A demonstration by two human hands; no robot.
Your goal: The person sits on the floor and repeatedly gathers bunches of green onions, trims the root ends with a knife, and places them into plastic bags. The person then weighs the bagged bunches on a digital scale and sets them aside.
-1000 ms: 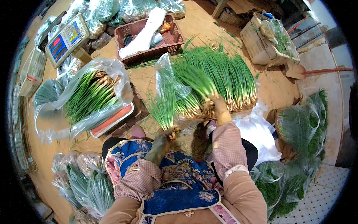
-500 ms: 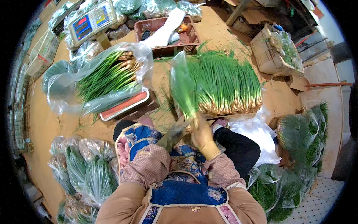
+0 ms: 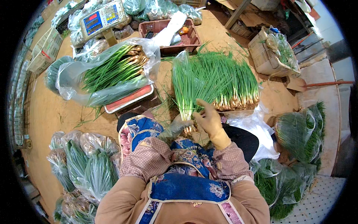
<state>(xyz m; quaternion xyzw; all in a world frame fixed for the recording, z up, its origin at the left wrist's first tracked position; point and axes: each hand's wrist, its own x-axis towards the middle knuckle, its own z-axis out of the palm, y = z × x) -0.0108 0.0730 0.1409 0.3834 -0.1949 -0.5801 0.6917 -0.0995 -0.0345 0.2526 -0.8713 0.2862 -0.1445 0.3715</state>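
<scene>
one scallion bunch, left grip pinching it; right grip spread; one scale.

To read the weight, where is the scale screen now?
In the head view, the scale screen is at upper left, beyond the open onion bag and left of the red-brown basket.

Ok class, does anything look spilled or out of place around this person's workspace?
Yes, slightly: loose green leaves lie strewn on the brown floor near the red tray, looking stray beside the neatly lined-up green onions. Nothing looks clearly damaged.
</scene>
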